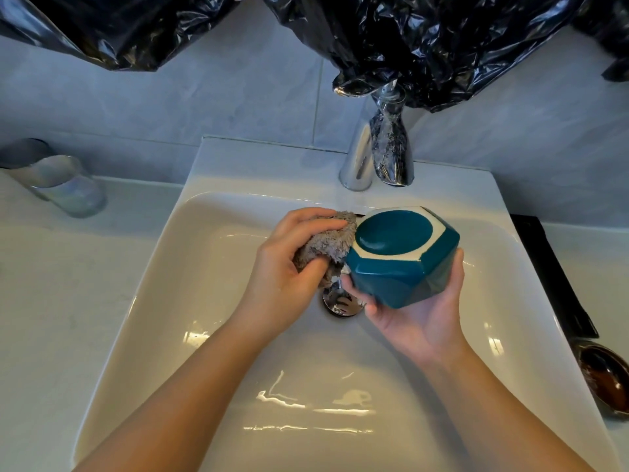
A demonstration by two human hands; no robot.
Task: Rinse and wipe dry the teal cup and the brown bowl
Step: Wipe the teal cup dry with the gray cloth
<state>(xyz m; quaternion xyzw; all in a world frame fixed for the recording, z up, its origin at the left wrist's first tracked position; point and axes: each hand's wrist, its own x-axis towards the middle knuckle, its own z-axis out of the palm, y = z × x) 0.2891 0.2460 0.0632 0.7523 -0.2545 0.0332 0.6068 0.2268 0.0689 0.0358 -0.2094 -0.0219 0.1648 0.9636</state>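
Observation:
Over the white sink [143, 301] my right hand [422, 315] grips the teal faceted cup [405, 267] from below, its base turned up toward me with a white unglazed ring around a teal round. My left hand [289, 267] holds a bunched grey cloth [326, 243] that touches the cup's left edge. The brown bowl [604, 379] lies on the counter at the far right edge, partly cut off by the frame.
A chrome tap [360, 158] stands behind the basin, with no water visibly running. The chrome drain [340, 304] sits below the hands. A glass tumbler [64, 189] stands on the left counter. Black plastic sheeting [425, 46] hangs above. A black tray [551, 277] lies right of the sink.

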